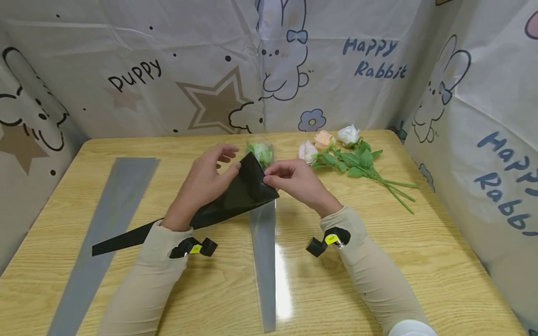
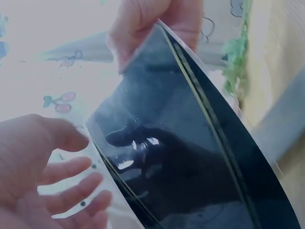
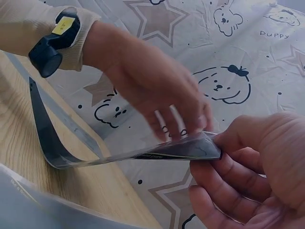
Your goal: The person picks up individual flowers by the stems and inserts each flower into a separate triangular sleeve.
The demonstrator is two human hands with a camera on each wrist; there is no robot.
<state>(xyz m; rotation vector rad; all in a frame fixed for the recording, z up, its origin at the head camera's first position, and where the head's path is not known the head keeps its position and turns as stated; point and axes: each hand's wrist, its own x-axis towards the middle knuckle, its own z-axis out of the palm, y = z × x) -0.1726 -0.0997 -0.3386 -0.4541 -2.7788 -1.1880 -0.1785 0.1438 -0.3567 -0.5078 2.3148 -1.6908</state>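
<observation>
A black tapered flower sleeve [image 1: 229, 200] with a thin gold line is held above the table, its wide end toward the far side and its narrow tail to the left. My right hand [image 1: 296, 183] pinches the wide end near its right corner between thumb and fingers. My left hand [image 1: 208, 179] is at the other corner, its thumb at the edge and its fingers spread loosely, as the left wrist view shows. Behind and below the black sleeve lies a grey sleeve [image 1: 264, 266] with a pale green-white flower [image 1: 261, 154] at its clear top, partly hidden.
Grey tapered sleeves [image 1: 111, 210] lie flat at the left of the wooden table [image 1: 336, 280]. On the right rest a white rose [image 1: 349, 135], a peach rose [image 1: 324, 139] and a pale pink rose [image 1: 308, 151] with green stems. Printed cloth [image 1: 201, 42] stands behind the table.
</observation>
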